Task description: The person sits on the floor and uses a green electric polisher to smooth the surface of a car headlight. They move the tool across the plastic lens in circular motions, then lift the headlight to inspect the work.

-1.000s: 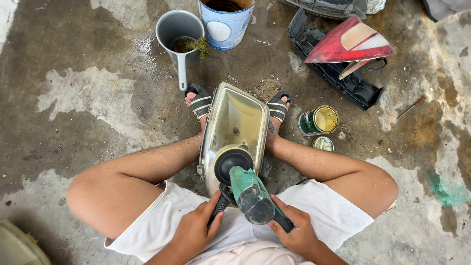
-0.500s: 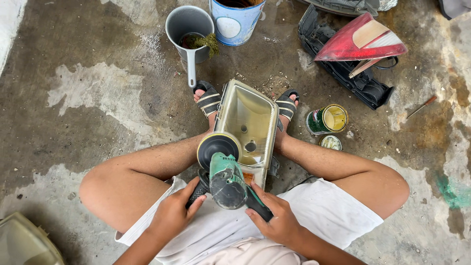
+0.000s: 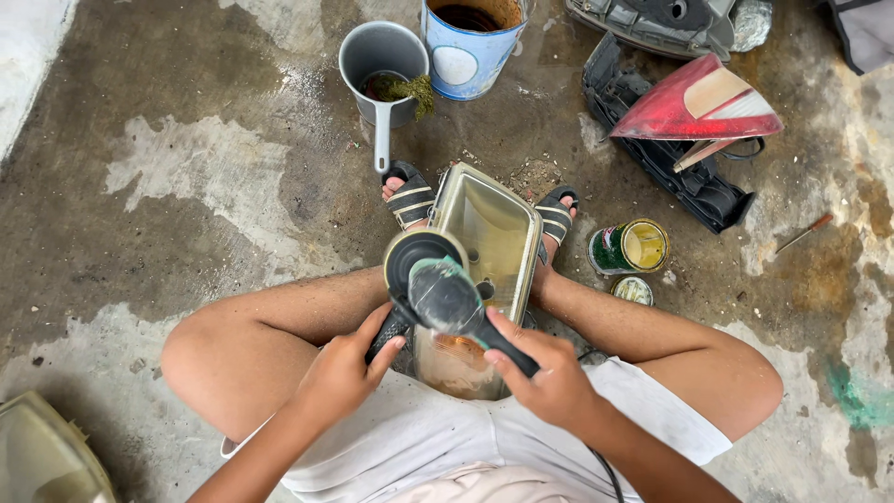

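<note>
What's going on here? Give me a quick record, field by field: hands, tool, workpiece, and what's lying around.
Left hand: grips the tool's black side handle
Right hand: grips the tool's rear handle
Tool: green handheld polisher with round pad, pad on the lens
Workpiece: yellowed clear plastic headlamp, held between sandalled feet
Behind: grey metal saucepan, blue bucket
Right side: red tail lamp, open green tin
Surface: stained concrete floor
</note>
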